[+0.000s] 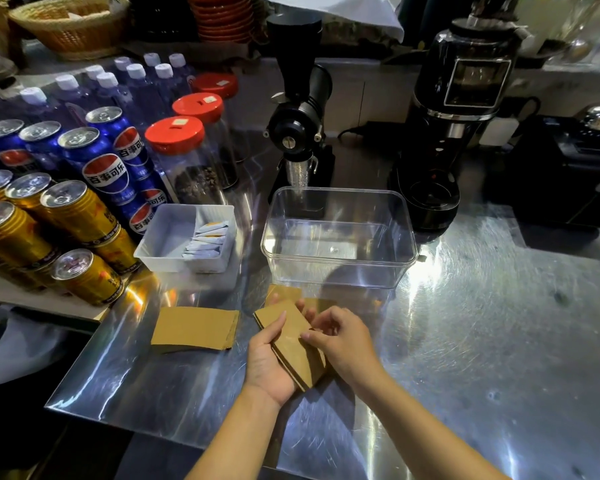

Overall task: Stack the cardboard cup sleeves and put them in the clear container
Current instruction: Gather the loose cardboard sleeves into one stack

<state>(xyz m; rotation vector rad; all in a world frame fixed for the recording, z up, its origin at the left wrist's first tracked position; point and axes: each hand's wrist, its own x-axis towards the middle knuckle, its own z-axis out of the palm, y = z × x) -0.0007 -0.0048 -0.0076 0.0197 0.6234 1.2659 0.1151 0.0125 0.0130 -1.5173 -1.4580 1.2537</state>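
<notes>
A stack of brown cardboard cup sleeves [293, 344] rests in my left hand [265, 367], which cups it from below and the left. My right hand [343, 341] pinches the stack's right edge with thumb and fingers. Another pile of flat sleeves [194, 329] lies on the steel counter to the left. More brown sleeves [284, 293] lie behind my hands, at the foot of the clear container. The clear rectangular container [338, 271] stands open and holds nothing, just beyond my hands.
A white tray [163, 237] with small sachets sits left of the container. Blue and gold drink cans [80, 216], red-lidded jars [187, 157] and water bottles crowd the left. Two black coffee grinders [302, 123] [458, 109] stand behind the container.
</notes>
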